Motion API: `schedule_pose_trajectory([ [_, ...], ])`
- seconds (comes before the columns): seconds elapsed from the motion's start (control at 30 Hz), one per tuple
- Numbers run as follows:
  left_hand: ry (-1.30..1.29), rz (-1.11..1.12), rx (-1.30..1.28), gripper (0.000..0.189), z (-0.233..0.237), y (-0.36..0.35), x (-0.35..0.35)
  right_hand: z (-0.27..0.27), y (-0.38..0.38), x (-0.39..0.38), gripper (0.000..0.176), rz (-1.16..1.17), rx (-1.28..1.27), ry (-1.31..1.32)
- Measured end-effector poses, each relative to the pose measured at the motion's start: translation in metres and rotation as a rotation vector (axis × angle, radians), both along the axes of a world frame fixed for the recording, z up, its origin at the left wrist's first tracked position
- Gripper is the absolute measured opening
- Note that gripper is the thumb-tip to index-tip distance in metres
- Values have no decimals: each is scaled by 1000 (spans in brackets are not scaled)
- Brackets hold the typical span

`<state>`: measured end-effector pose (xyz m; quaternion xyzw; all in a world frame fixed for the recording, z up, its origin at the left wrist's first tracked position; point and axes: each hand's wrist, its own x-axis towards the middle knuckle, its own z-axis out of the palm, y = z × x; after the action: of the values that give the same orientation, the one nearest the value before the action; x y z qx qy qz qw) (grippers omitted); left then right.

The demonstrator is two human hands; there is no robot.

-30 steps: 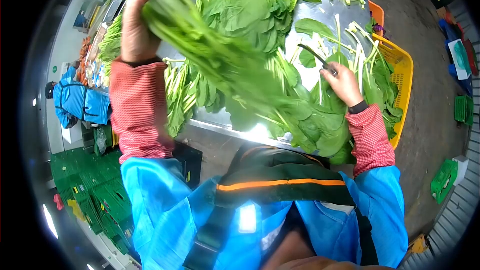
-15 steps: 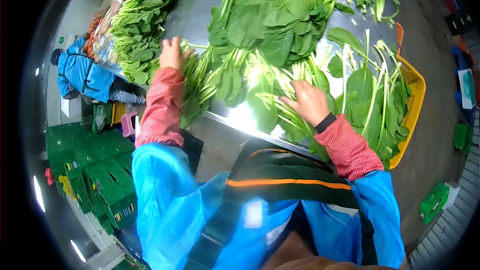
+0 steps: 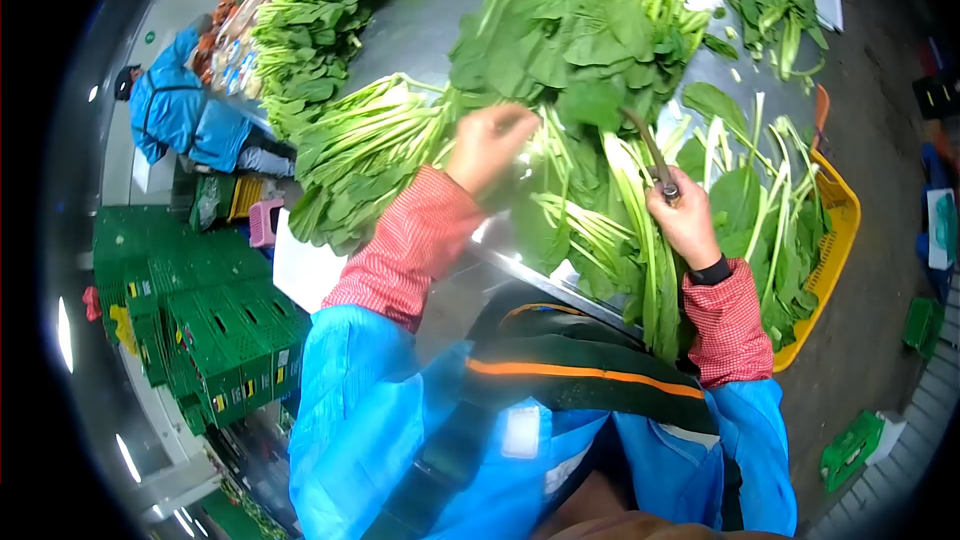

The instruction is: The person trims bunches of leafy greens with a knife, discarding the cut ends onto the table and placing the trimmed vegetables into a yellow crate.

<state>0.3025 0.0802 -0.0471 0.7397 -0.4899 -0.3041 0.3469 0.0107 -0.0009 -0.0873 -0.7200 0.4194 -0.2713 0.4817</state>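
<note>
My right hand (image 3: 687, 223) grips a small curved knife (image 3: 648, 152) and a bunch of leafy greens (image 3: 650, 270) whose stems hang down over the table's front edge. My left hand (image 3: 488, 145) reaches into the middle of the steel table (image 3: 420, 10), its fingers curled among the pale stems of the greens there; whether it grips any I cannot tell. A sorted pile of greens (image 3: 365, 155) lies just left of that hand. A big heap of loose greens (image 3: 590, 30) covers the table behind both hands.
A yellow crate (image 3: 835, 230) with greens stands at the table's right end. Another pile of greens (image 3: 315, 25) lies at the far left. Stacked green crates (image 3: 210, 340) stand on the floor to the left. A person in a blue jacket (image 3: 185, 115) crouches beyond them.
My left hand has moved right from the left pile toward the middle of the table. My right hand has lifted off the greens and now holds the knife up with a bunch.
</note>
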Motion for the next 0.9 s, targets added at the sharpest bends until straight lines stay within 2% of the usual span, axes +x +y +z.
schedule_pose_trajectory([
  [0.03, 94, -87, 70, 36, 0, -5, -24, 12, -2, -9, 30, 9, 124, -51],
  [0.1, 327, -149, -36, 41, -14, -19, -70, 15, 1, -21, 30, -66, 208, -206],
  [0.17, 655, -154, -31, 52, -6, -35, -111, 18, 5, -32, 30, -77, 157, -254],
  [0.23, 922, -117, -20, 52, 2, -47, -138, 20, 4, -43, 27, -98, 174, -246],
  [0.33, 918, -91, 54, 46, 23, -57, -166, 38, -11, -70, 23, -128, 30, -91],
  [0.37, 929, -140, 52, 44, 19, -61, -172, 51, -18, -83, 19, -145, -240, 51],
  [0.43, 951, -235, 56, 40, 11, -67, -181, 76, -27, -96, 13, -127, -527, 129],
  [0.5, 989, -283, 55, 33, 17, -68, -194, 92, -37, -107, 13, -19, -813, 350],
  [0.6, 1030, -342, 91, 30, 24, -69, -206, 67, -61, -132, 14, 54, -833, 396],
  [0.63, 1070, -345, 85, 31, 24, -70, -210, 55, -68, -143, 12, 52, -769, 364],
  [0.7, 1148, -345, 71, 33, 24, -73, -215, 39, -76, -161, 13, -117, -685, 473],
  [0.73, 1060, -353, 133, 40, 26, -76, -212, 37, -75, -166, 19, -184, -507, 438],
  [0.83, 1051, -293, 98, 52, 16, -85, -225, 49, -59, -149, 28, -99, -86, -193],
  [0.87, 1046, -306, 118, 62, 18, -89, -230, 64, -56, -144, 34, -4, 36, -169],
  [0.9, 1069, -323, 101, 63, 18, -92, -231, 66, -54, -138, 34, 40, 19, -160],
])
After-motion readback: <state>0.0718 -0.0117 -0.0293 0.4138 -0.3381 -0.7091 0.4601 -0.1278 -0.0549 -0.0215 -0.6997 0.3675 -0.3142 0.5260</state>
